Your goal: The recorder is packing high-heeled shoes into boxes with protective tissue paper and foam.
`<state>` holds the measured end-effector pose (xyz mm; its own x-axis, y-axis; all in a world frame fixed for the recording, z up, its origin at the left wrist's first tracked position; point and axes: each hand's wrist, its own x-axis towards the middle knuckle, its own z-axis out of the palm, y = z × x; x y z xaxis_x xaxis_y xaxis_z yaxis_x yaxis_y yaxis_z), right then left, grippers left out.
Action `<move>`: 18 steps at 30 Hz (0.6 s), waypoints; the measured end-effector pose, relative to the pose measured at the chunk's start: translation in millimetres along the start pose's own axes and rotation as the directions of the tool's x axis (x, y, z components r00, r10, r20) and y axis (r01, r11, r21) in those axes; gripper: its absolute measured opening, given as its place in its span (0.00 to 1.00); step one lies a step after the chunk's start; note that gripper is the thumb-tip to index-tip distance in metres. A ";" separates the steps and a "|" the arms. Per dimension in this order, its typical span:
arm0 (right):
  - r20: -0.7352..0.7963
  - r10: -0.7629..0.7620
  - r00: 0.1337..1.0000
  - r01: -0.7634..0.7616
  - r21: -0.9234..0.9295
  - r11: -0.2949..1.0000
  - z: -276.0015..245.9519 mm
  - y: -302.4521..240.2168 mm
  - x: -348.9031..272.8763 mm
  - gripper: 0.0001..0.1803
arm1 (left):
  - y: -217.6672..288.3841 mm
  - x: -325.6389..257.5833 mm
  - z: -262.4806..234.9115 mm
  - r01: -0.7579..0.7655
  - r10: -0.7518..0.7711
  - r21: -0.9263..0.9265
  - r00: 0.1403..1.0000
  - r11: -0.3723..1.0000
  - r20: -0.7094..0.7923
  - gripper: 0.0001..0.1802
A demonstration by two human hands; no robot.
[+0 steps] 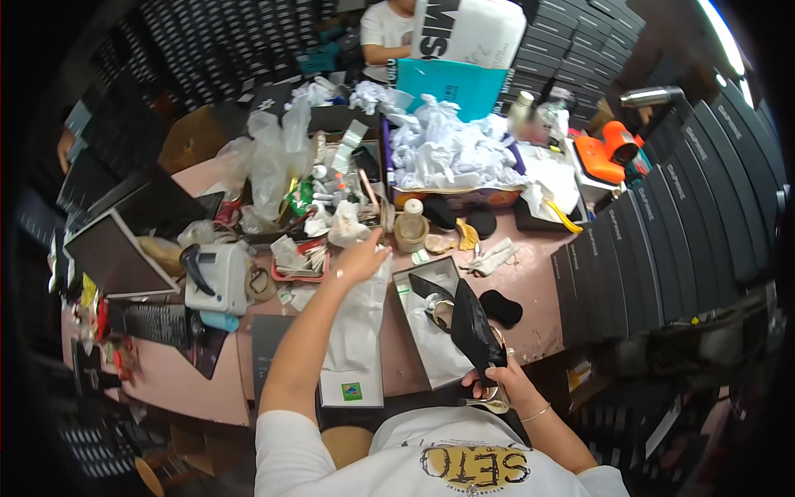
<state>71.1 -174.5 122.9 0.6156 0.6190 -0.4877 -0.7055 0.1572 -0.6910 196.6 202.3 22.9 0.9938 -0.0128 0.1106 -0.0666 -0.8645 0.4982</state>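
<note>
Right hand (505,386) low, close to the torso — fingers closed around the black pointed shoe (475,323), which tilts over the right side of an open shoebox (399,308) lined with white paper. Left hand (362,257) stretched out across the desk (534,306), fingers extended and loosely spread, nothing visible gripped, just beside a crumpled white tissue (348,225). Left forearm passes over a long box part (377,396) with white paper in it and a green square sticker (352,392) at its near end. Clear bottle (411,217) ahead of the open shoebox; black pad (501,307) to its right, white cloth (493,258) beyond the pad. Pink basket (325,276) left of the left hand, then a white label printer (219,286), keyboard (153,323) and tilted monitor (124,257). Big carton (387,157) heaped with crumpled white paper at the back — dark shoeboxes (629,257) stand along the right, a co-worker (385,33) at the far side
</note>
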 end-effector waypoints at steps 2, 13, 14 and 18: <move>-0.047 -0.108 0.993 0.113 0.135 0.984 2.8 10.7 -18.6 0.32 | 38.0 53.0 -23.2 0.368 -0.295 -0.066 0.829 0.928 0.476 0.29; 0.012 -0.367 0.930 0.170 0.872 0.458 -35.3 40.1 -74.6 0.23 | 121.0 -52.5 -90.7 0.254 0.012 -0.425 0.848 0.869 0.530 0.21; -0.023 -0.339 0.940 0.191 0.860 0.473 -38.9 39.2 -83.8 0.21 | 137.5 -68.1 -98.7 0.211 -0.010 -0.352 0.868 0.912 0.496 0.24; -0.013 -0.282 0.959 0.179 0.802 0.569 -52.6 40.3 -118.3 0.18 | 201.3 -128.1 -95.3 -0.158 0.156 0.214 0.987 0.964 0.025 0.18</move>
<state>-11.7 -281.9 124.7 0.7943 0.5391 -0.2800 -0.5734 0.8176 -0.0524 47.4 77.9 191.0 0.9732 -0.1602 0.1650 -0.2018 -0.9389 0.2789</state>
